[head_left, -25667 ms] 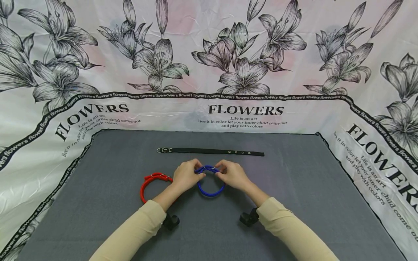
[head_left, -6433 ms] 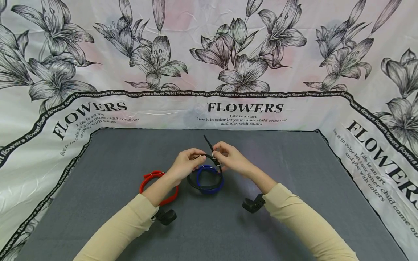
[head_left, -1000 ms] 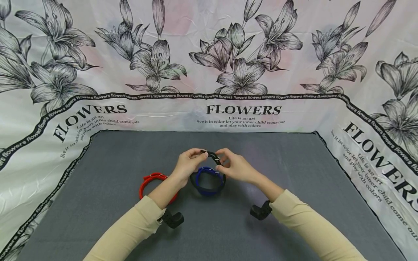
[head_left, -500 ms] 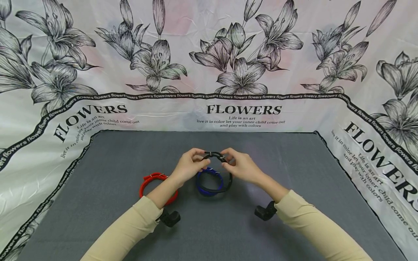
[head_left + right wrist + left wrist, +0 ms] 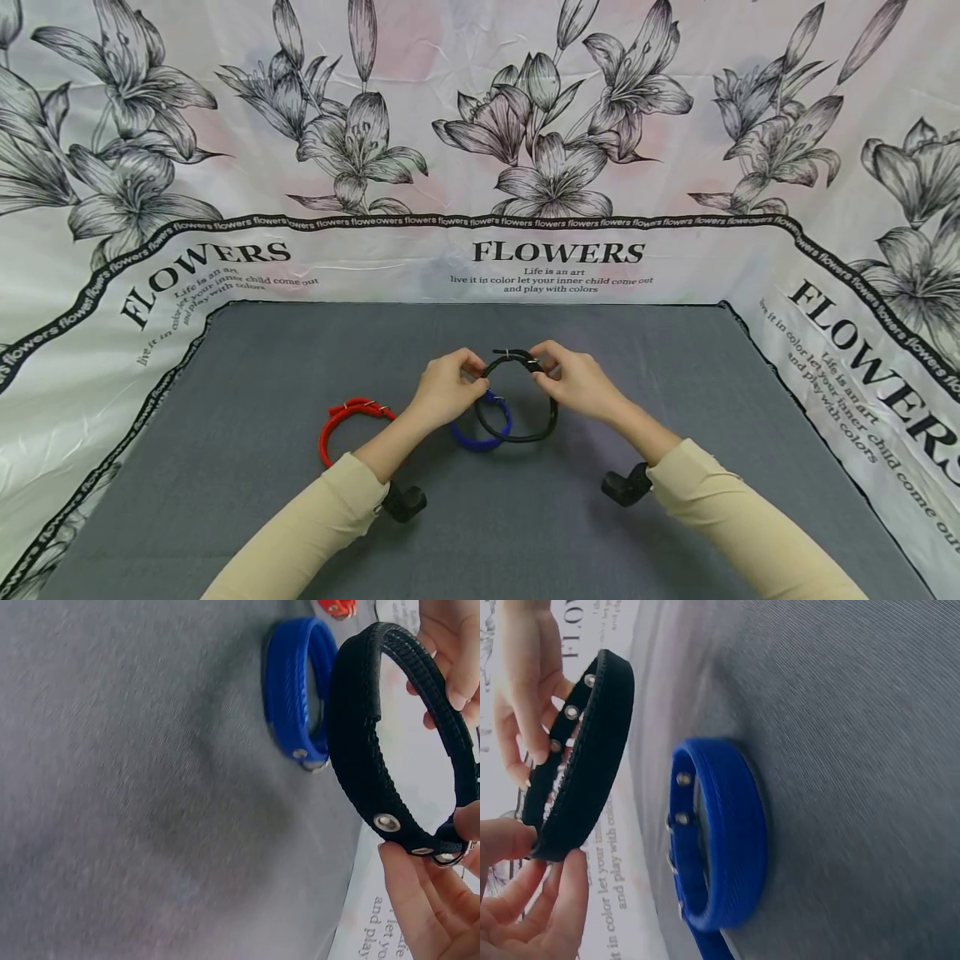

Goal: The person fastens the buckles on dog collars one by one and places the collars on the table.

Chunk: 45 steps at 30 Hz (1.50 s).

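A black collar (image 5: 525,400) buckled into a loop hangs between both hands above the grey mat (image 5: 225,467). My left hand (image 5: 450,392) pinches its left side, and my right hand (image 5: 573,385) pinches the buckle end at the top right. In the wrist views the black collar (image 5: 581,761) (image 5: 375,742) shows metal eyelets. A blue collar (image 5: 472,433) (image 5: 720,832) (image 5: 300,697), also looped, stands on the mat just left of and behind the black one. A red looped collar (image 5: 345,425) lies further left, partly hidden by my left forearm.
White cloth printed with flowers and the word FLOWERS (image 5: 558,252) rises behind and on both sides of the mat. Black wrist camera mounts (image 5: 405,502) (image 5: 622,487) sit under both sleeves.
Both hands have carried the black collar to the right, off the blue collar. The blue and red collars have stayed in place.
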Available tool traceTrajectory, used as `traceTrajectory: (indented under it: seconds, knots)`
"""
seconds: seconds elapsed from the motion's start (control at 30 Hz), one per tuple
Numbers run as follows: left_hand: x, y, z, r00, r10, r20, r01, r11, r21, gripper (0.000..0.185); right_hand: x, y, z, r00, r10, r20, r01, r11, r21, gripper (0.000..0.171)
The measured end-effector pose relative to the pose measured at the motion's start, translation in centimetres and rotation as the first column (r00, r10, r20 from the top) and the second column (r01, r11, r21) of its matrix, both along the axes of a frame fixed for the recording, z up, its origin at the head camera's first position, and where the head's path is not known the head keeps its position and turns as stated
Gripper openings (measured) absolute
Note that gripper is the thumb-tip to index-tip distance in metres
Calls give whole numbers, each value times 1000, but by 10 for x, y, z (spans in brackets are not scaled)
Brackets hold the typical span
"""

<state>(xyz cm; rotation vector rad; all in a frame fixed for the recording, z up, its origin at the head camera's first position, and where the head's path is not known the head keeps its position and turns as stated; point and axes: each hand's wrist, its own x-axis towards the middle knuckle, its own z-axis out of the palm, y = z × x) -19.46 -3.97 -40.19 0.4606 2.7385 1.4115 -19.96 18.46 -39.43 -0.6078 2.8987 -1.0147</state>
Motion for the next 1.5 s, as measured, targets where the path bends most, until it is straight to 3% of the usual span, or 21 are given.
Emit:
traceTrajectory:
  seconds: [0.2,0.67,0.97,1.17,1.5]
  knots:
    - [-2,22,-4,997,21,-72,-28,996,-88,19,-3,15,-4,999,-13,-30,15,999,42,27]
    - [-3,64,-27,998,18,-62,-29,983,-181,17,-5,47,-17,1000,5,29,-8,990,139,22]
    - [-4,90,-37,998,14,-57,-27,971,-235,17,-5,68,-26,1000,-1,22,-4,976,220,20]
    - [-6,102,-41,999,31,-27,-36,970,-242,17,-4,76,-28,996,-31,80,12,974,226,21]
    - [-7,109,-45,998,11,-54,-26,958,-287,15,-4,82,-35,997,-38,68,19,966,258,22]
